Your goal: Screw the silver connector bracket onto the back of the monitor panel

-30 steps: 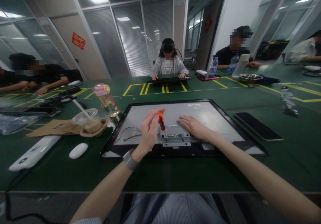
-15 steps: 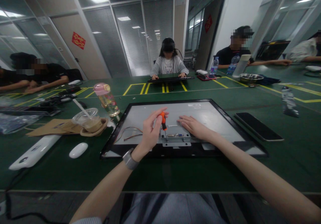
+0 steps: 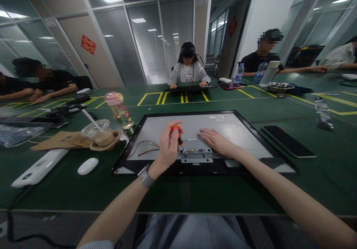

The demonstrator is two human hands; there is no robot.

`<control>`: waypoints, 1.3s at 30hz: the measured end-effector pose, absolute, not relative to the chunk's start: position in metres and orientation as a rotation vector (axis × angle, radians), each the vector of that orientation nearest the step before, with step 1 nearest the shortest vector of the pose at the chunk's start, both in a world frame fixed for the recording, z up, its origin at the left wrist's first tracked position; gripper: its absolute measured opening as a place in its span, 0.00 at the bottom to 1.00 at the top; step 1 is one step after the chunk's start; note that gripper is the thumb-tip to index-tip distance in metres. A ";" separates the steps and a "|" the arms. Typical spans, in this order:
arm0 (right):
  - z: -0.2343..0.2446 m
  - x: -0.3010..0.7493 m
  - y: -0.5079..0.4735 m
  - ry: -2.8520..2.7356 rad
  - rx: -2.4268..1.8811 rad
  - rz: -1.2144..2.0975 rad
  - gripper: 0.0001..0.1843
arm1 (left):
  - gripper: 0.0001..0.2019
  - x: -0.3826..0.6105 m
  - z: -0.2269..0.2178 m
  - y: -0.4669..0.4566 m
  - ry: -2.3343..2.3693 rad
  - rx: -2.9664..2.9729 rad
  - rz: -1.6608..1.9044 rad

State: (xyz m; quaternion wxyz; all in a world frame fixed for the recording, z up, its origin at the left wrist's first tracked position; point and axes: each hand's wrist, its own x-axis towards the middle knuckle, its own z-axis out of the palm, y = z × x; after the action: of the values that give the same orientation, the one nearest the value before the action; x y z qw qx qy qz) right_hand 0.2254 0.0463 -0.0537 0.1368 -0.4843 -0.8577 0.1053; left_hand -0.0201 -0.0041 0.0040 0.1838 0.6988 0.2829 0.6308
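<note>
A monitor panel [image 3: 237, 130] lies face down on the green table, its grey metal back up inside a black frame. My left hand [image 3: 167, 146] is closed round a small orange-handled screwdriver [image 3: 177, 134], its tip down at the left end of the metal port bracket [image 3: 196, 155]. My right hand [image 3: 214, 140] lies flat and open on the panel just right of that bracket. Thin wires [image 3: 143, 148] trail across the panel's left side. A watch [image 3: 145, 176] sits on my left wrist.
A black phone [image 3: 288, 141] lies right of the panel. To the left are a white mouse [image 3: 87, 166], a white device [image 3: 39, 169], a plastic cup with straw [image 3: 96, 129] on brown paper and a pink-lidded bottle [image 3: 119, 109]. Other people sit around the table.
My left hand has turned the screwdriver handle between its fingers, and the handle now leans slightly more toward me. My right hand has stayed flat on the panel.
</note>
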 end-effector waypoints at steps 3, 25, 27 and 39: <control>-0.054 0.225 0.046 -2.471 -1.403 0.313 0.31 | 0.13 -0.021 0.003 -0.002 0.799 1.933 1.750; -0.056 0.226 0.047 -2.481 -1.387 0.288 0.30 | 0.13 -0.020 0.007 -0.002 0.832 1.864 1.744; -0.055 0.226 0.047 -2.484 -1.391 0.288 0.31 | 0.16 -0.020 0.008 -0.004 0.809 1.862 1.718; -0.055 0.226 0.047 -2.493 -1.411 0.281 0.32 | 0.15 -0.019 0.008 -0.001 0.801 1.841 1.701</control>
State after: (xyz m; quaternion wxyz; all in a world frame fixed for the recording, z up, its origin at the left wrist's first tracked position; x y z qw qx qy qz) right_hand 0.2256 0.0471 -0.0547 0.1311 -0.4859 -0.8587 0.0967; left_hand -0.0193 -0.0010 0.0078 0.2524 0.6771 0.2944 0.6254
